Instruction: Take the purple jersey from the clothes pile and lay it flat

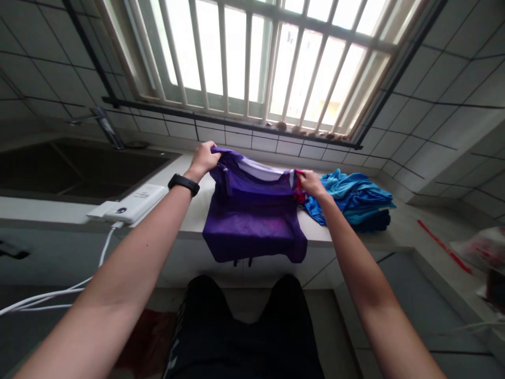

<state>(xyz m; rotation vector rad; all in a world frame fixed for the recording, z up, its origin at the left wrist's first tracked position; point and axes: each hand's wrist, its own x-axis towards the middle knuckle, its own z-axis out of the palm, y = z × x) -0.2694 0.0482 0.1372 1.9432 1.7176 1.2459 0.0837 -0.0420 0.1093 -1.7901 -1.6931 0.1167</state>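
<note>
A purple garment (252, 218) with white trim hangs over the front edge of a white counter (189, 223). My left hand (204, 158), with a black band on its wrist, is closed on the garment's upper left corner. At the upper right corner, my right hand (311, 182) pinches the cloth beside a red patch. Both arms stretch forward and hold the top edge spread between them.
A pile of blue clothes (353, 197) lies on the counter just right of my right hand. A white power bank (132, 206) with a white cable sits at the left, beside a dark sink (74, 168) and tap (103, 125). A barred window stands behind.
</note>
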